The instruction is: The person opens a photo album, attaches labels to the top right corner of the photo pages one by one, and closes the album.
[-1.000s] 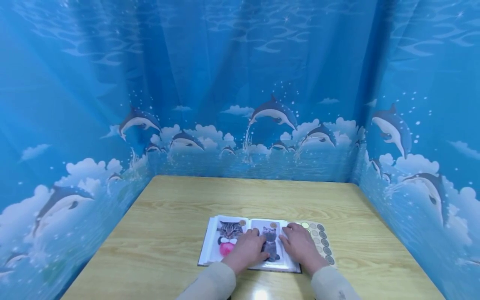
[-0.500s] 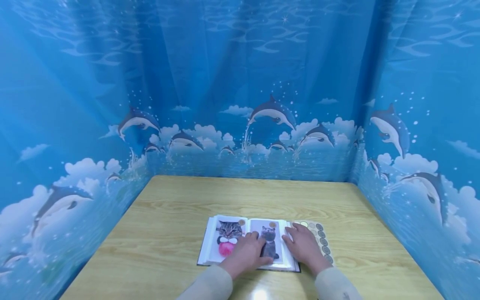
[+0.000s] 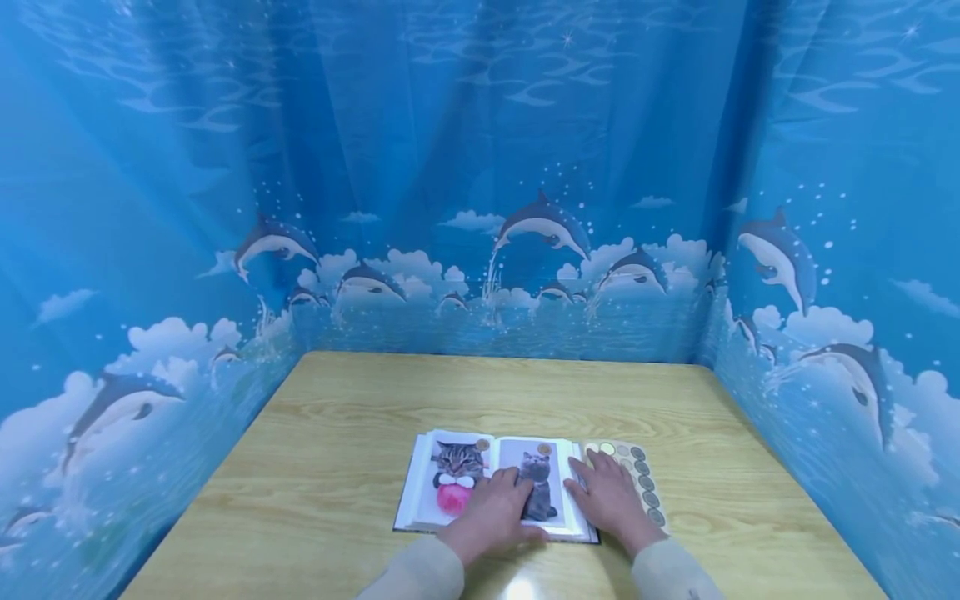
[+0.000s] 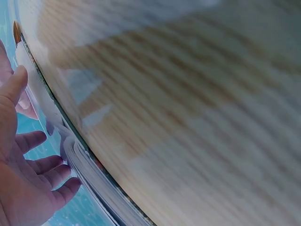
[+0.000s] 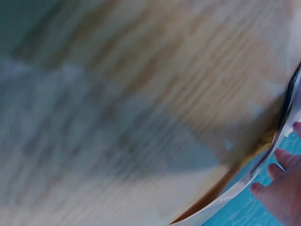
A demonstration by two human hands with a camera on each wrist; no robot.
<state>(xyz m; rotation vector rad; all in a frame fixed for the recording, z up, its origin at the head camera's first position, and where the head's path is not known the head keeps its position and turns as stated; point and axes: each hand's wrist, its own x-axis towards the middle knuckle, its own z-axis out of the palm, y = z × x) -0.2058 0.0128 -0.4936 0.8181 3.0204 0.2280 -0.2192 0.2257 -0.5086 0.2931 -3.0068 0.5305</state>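
Observation:
An open photo album [image 3: 576, 523] lies on the table, a tabby cat picture [image 3: 453, 498] on its left page and a grey cat picture [image 3: 537, 505] on its right. My left hand [image 3: 495, 510] rests over the middle near the spine, thumb by the bottom edge. At the album's right edge my right hand [image 3: 609, 497] lies with fingers spread, partly over a coin sheet [image 3: 648, 477]. In the left wrist view, the left hand [image 4: 26, 188] has loosely bent fingers beside the page stack [image 4: 89, 174]. Relaxed fingers of the right hand [image 5: 282, 193] show in the right wrist view.
A round gold-coloured coin [image 3: 483, 445] shows at the top of the left page, and another coin [image 3: 543, 448] tops the right page. The wooden table [image 3: 337, 467] extends around the album. Blue dolphin-printed curtains [image 3: 450, 167] stand at its back and sides.
My left hand has slid slightly towards me, its thumb moving from the right page to the album's bottom edge. The right hand has barely moved. The album stays open at the same pages.

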